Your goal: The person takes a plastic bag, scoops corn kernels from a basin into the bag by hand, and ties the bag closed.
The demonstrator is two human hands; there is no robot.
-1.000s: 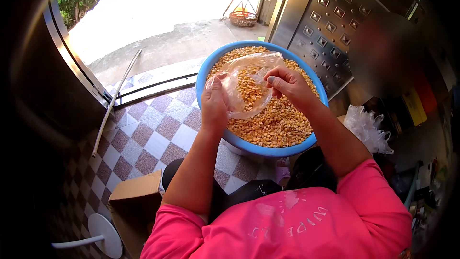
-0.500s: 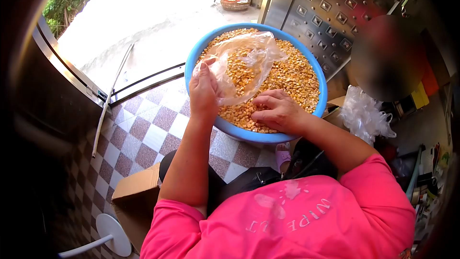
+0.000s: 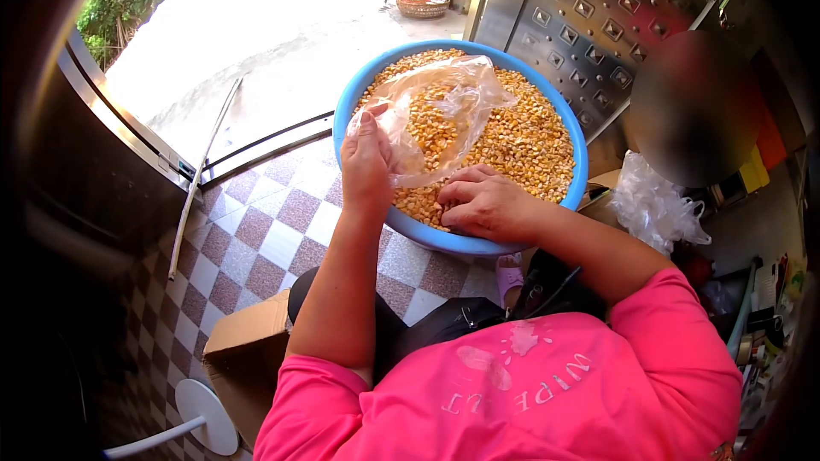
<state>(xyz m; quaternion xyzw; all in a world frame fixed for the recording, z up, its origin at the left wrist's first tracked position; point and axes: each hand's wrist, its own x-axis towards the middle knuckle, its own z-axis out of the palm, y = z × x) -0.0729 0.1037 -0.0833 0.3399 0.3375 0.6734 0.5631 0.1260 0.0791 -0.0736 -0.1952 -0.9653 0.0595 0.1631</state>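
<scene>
A wide blue basin (image 3: 583, 162) is heaped with yellow corn kernels (image 3: 534, 145). Pinched at its near left edge, a clear plastic bag (image 3: 410, 102) hangs from my left hand (image 3: 367, 154) over the left part of the basin. Kernels show through the thin film and its open mouth faces my right hand (image 3: 487, 203). That hand rests palm down at the near side of the basin, its fingers curled together into the kernels. Its fingertips are partly hidden there.
A bundle of white plastic bags (image 3: 653, 205) lies right of the basin, by a person (image 3: 692, 111). A cardboard box (image 3: 248, 324) and a round white base (image 3: 207, 417) stand lower left. A long pole (image 3: 203, 179) leans at the doorway; a wicker basket (image 3: 423, 5) sits outside.
My right hand's fingers have drawn closer together and curled in the kernels, moving slightly left toward the bag's mouth. My left hand keeps its hold on the bag.
</scene>
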